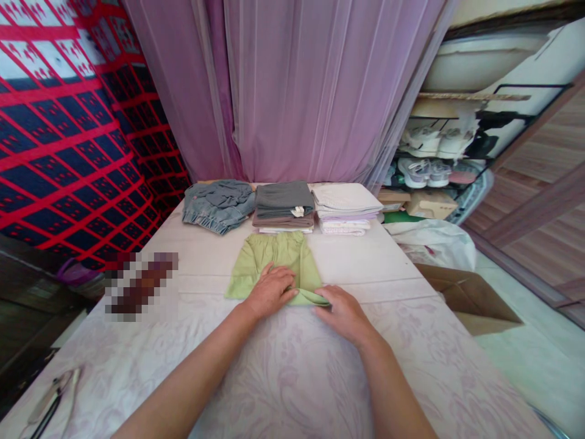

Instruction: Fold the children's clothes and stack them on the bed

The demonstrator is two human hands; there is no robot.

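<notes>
A pair of light green shorts (pixel 278 256) with a gathered elastic waistband lies on the table, waistband away from me. My left hand (pixel 273 289) rests on top of the cloth near its middle, fingers laid out over it. At the lower right corner my right hand (pixel 342 310) pinches the hem, which is lifted and folded over a little between the two hands. Behind the shorts are a stack of dark folded clothes (pixel 283 198), a stack of white and lilac folded clothes (pixel 346 204) and a bunched pair of denim pants (pixel 218 204).
A patterned cloth (pixel 292 390) covers the table. Purple curtains (pixel 301 91) hang behind it. On the right are a shoe rack with white shoes (pixel 425 141) and an open cardboard box (pixel 470 299). Glasses or a similar thin item (pixel 52 402) lie front left, beyond a blurred-out patch.
</notes>
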